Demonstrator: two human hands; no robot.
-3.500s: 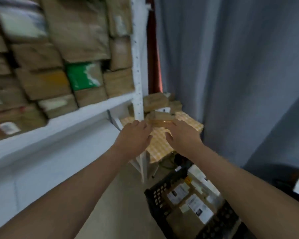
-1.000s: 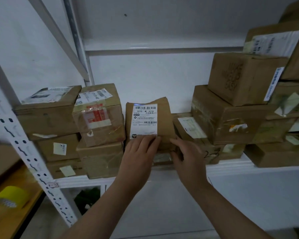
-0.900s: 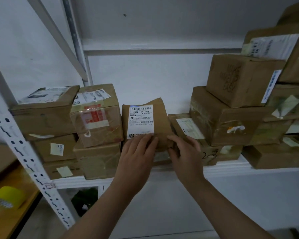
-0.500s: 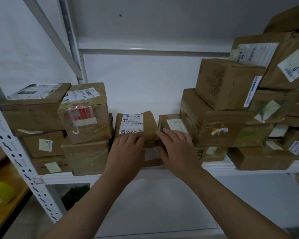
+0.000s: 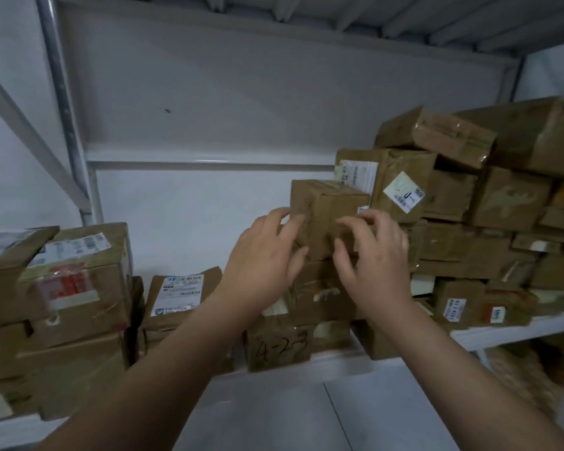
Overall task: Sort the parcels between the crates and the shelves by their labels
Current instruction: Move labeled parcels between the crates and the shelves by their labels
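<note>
Cardboard parcels are stacked along a white metal shelf [image 5: 508,327]. The one being dealt with is a small box [image 5: 326,206], perched at the top of the middle stack and set against the taller pile [image 5: 476,249] to its right. It is taken from both sides. The left hand [image 5: 261,258] is set against its left face, with the fingers bent round the edge and the thumb tucked near the lower corner. The right hand [image 5: 375,258] is curled over its front and right side. Both hands are thus closed on the box, a two-sided hold judged to suit a parcel that sits high and could tip off so narrow a perch. Whether it is being set down or lifted off cannot be told, and the hands are blurred by motion.

Below it, a box marked 4-2-3 [image 5: 277,348] is stood at the shelf's front edge with the handwritten number turned outward, presumably so that the slot can be read at a glance. A flat packet [image 5: 183,294] is laid tilted to the left with its printed label facing out, likely for the same reason. Further left, a taped box [image 5: 75,281] is piled on others. No label is made out on the near face of the small box, so its proper place cannot be checked. No crate is in view.
</note>
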